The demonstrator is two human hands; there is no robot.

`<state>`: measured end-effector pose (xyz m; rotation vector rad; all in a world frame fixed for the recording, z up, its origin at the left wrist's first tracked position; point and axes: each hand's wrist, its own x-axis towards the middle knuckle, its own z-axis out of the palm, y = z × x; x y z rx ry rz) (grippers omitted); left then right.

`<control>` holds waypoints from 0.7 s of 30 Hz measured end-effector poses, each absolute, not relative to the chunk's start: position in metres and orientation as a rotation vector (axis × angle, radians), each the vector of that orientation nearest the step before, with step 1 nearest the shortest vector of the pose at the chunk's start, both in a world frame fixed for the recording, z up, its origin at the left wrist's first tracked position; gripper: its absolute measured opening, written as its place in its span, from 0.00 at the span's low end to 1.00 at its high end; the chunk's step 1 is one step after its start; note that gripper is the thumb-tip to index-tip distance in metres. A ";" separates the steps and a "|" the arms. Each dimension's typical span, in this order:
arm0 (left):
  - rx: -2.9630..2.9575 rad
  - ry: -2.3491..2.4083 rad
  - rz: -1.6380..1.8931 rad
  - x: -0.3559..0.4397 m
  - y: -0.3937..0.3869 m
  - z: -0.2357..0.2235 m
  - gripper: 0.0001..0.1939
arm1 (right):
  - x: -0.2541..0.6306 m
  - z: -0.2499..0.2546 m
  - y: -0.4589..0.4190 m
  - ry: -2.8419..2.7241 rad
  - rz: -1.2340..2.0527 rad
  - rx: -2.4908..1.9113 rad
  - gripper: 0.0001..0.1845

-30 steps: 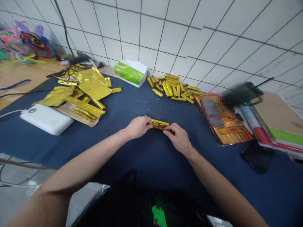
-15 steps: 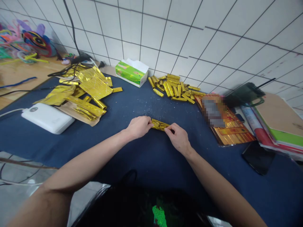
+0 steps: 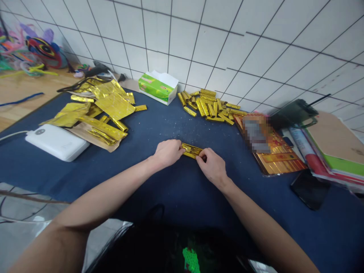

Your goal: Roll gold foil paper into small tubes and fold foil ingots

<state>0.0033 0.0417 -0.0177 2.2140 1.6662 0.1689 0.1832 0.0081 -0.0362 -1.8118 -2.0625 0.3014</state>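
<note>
Beyond our hands lie a heap of gold foil sticks (image 3: 207, 106) and a tissue box (image 3: 156, 88). Our left hand (image 3: 168, 153) and right hand (image 3: 213, 165) pinch the two ends of one gold foil roll (image 3: 192, 150), with fingers pressed together.

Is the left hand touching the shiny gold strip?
Touching. The head view shows the left hand pressed against one end of the folded gold foil strip, with no gap between them.

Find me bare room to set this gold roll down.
For the gold roll: blue cloth lies bare between the foil heap and the stacked rolls, and between the right hand and the phone. Crowded: far left and around the books.
</note>
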 end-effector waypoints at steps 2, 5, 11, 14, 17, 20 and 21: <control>2.228 1.680 0.159 0.005 0.042 -0.018 0.12 | 0.183 -0.036 0.008 -2.061 0.298 -1.823 0.05; 2.248 1.696 0.141 0.007 0.041 -0.018 0.12 | 0.182 -0.036 0.008 -2.044 0.306 -1.842 0.05; 2.248 1.741 0.126 0.008 0.040 -0.017 0.11 | 0.184 -0.037 0.007 -1.968 0.330 -1.847 0.19; 2.262 1.744 0.105 0.009 0.040 -0.016 0.11 | 0.183 -0.036 0.006 -1.994 0.294 -1.832 0.27; 2.340 1.743 0.107 0.009 0.037 -0.014 0.10 | 0.182 -0.033 0.006 -2.032 0.305 -1.881 0.27; 2.570 1.707 0.202 0.011 0.029 -0.011 0.08 | 0.180 -0.030 0.007 -2.058 0.319 -1.920 0.26; 2.668 1.655 0.246 0.012 0.024 -0.011 0.07 | 0.180 -0.030 0.007 -2.064 0.319 -1.926 0.25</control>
